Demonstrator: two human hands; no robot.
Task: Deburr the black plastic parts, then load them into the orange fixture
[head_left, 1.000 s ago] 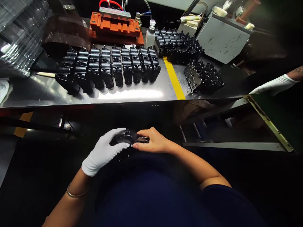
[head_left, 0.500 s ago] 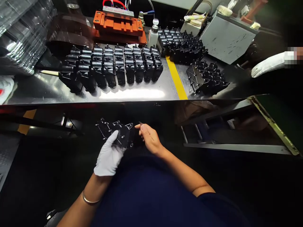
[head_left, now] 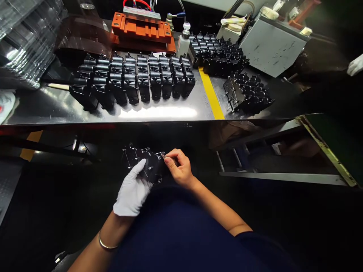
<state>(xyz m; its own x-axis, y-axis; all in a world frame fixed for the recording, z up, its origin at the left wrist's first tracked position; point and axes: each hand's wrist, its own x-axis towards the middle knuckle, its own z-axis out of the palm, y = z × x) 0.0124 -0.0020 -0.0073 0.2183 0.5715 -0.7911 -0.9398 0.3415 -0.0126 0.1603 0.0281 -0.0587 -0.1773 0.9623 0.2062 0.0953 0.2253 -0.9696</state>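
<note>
My left hand (head_left: 132,192), in a white glove, is closed around a black plastic housing (head_left: 151,172) below the bench edge, thumb across its ribbed face. Small posts and round bosses stand along the housing's rim. My bare right hand (head_left: 181,169) pinches a small thin blade (head_left: 163,156) between thumb and fingers. Its tip is at the boss on the housing's upper right corner; whether it touches, I cannot tell. Most of the blade is hidden by my fingers.
On the metal bench (head_left: 159,112) stand rows of black housings (head_left: 144,81), with more housings (head_left: 246,92) right of a yellow stripe (head_left: 211,94). Behind are an orange fixture (head_left: 141,32), a pump bottle (head_left: 183,41) and a grey box (head_left: 272,43). Another person's gloved hand (head_left: 356,66) shows at far right.
The housing in my left hand has shifted slightly right and down. My right hand has turned the blade's tip to the housing's corner. The other person's gloved hand has drawn away right.
</note>
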